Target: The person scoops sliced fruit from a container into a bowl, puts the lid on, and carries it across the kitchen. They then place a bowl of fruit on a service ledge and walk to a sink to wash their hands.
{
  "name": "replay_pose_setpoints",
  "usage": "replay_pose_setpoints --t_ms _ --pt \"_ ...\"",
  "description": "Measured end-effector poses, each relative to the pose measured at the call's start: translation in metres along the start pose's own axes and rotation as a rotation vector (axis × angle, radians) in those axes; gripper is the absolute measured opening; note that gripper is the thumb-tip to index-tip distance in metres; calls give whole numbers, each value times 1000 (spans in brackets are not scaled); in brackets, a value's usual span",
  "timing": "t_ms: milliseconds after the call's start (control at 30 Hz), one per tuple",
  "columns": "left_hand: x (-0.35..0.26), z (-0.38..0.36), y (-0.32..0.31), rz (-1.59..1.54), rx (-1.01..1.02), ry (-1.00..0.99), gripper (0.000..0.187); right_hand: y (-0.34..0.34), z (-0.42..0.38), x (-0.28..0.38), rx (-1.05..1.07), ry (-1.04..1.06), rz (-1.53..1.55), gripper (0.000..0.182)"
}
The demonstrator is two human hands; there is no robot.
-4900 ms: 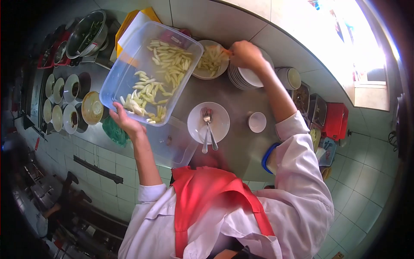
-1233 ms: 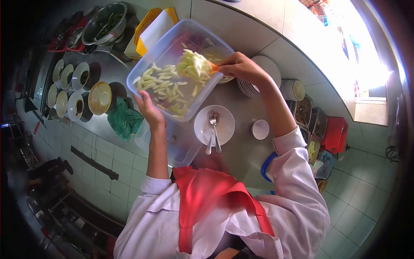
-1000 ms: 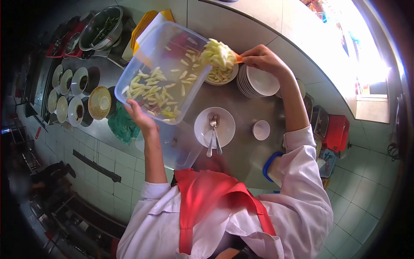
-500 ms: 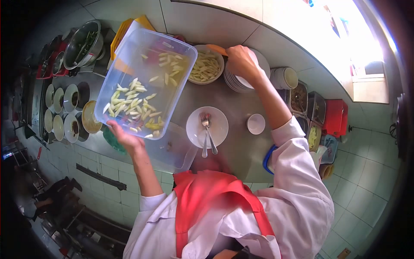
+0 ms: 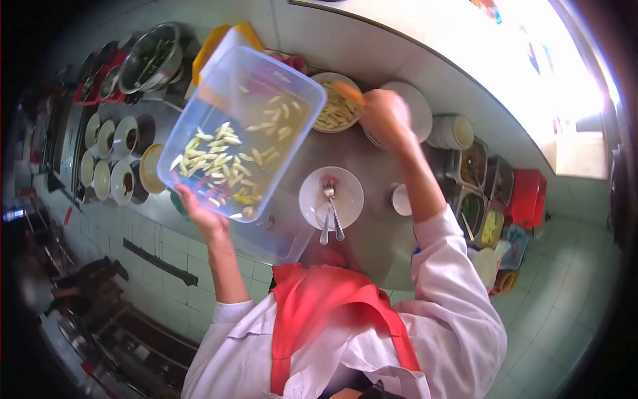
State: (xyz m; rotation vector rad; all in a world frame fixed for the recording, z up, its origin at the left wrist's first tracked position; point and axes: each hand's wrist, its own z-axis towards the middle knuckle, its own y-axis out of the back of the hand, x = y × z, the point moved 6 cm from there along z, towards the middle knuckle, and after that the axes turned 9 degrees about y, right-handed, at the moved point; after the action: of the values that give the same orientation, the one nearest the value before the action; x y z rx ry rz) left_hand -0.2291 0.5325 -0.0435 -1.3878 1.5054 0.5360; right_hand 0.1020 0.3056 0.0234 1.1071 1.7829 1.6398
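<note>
My left hand [image 5: 201,216] grips the lower left corner of a clear plastic container [image 5: 219,120], which is tilted and has pale green cut vegetable pieces [image 5: 216,156] in it. My right hand [image 5: 385,116] is closed around an orange utensil [image 5: 348,92], whose blade reaches over a white bowl [image 5: 319,80] of similar pieces. Behind my right hand stands a stack of white plates [image 5: 413,106]. Nearer to me, a white bowl [image 5: 308,206] holds two metal utensils [image 5: 331,209], a fork among them.
Small dishes [image 5: 126,136] stand in rows at the left, below a metal bowl [image 5: 171,63]. At the right are stacked bowls [image 5: 462,132], metal food trays [image 5: 473,159] and a red container [image 5: 530,199]. A small white bowl [image 5: 401,199] sits beside my right forearm.
The whole view has shifted, so most things appear farther right. The orange utensil, still in my right hand, now points down more over the bowl of pieces. My left hand still holds the container.
</note>
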Motion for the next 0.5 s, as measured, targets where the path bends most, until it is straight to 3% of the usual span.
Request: replay_pose_setpoints --t_ms 100,167,267,367,433,500 --pt "6 -6 -2 -5 12 16 79 69 -27 16 -373 163 361 30" --pt "5 -12 -14 -50 63 16 78 95 -38 62 -276 352 477 30" --pt "14 -20 -30 -63 175 43 79 49 -15 104 -61 517 63 36" --pt "20 -21 -43 -95 266 66 74 13 -9 146 -178 872 -34 37" --pt "14 -23 -49 -131 252 63 73 6 -28 174 -104 962 -103 34" --pt "6 -19 -54 -41 284 -82 73 -4 -53 188 -108 1076 -153 31"
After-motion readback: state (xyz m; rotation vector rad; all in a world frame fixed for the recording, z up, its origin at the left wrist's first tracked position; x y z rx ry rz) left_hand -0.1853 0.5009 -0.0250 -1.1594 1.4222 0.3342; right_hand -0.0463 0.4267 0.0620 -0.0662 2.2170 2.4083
